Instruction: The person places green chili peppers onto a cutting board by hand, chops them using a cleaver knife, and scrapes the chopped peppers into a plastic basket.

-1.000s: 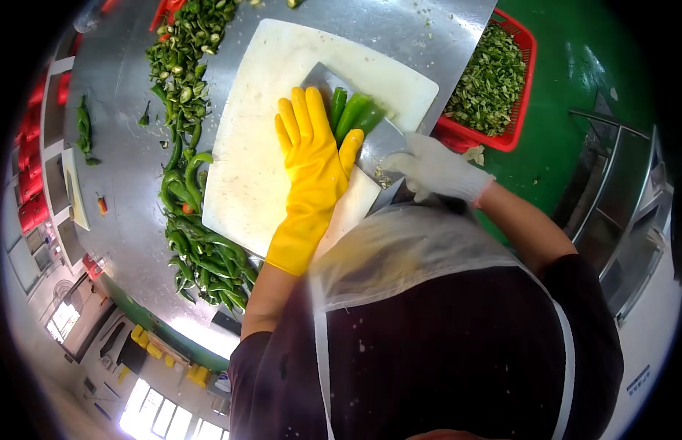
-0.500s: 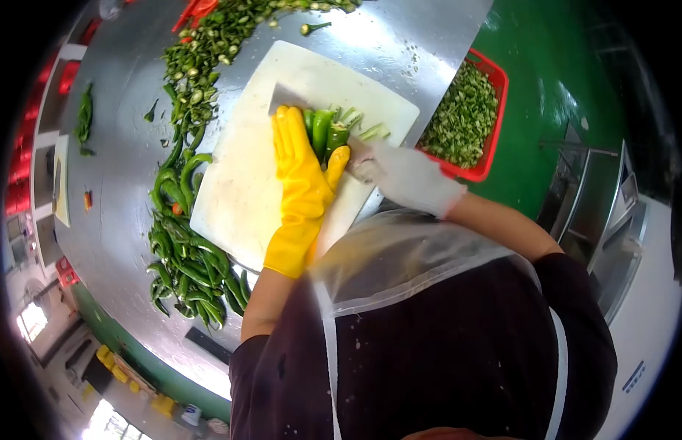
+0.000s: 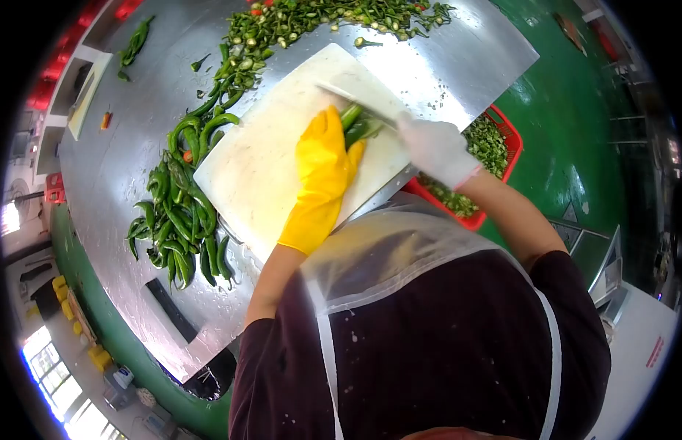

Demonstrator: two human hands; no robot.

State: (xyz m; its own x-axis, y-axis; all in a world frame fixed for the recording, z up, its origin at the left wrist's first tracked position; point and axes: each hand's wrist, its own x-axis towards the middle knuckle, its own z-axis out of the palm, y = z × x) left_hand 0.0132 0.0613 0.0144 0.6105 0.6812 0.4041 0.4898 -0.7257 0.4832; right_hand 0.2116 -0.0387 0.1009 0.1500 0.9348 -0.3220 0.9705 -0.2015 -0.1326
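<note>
My left hand (image 3: 326, 158), in a yellow rubber glove, is closed around several green chili peppers (image 3: 355, 126) on the white cutting board (image 3: 256, 158). Its fingers lie along their far side and the thumb presses from the near side. In a pale glove, my right hand (image 3: 440, 150) grips a knife at the board's right edge; the handle is hidden in the fist. The knife blade (image 3: 355, 101) slants out to the left, just beyond the peppers, and is slightly blurred.
Whole green chilies (image 3: 176, 213) lie in a pile left of the board. Cut chili ends (image 3: 282, 26) spread along the far side of the metal table (image 3: 128, 198). A red basket (image 3: 513, 143) of chopped greens stands below the right edge. A dark flat bar (image 3: 170, 312) lies near the front.
The view has turned, shifting the board right. My right hand has moved away from my body with the knife, and its blade now shows more fully. My left hand stays on the peppers.
</note>
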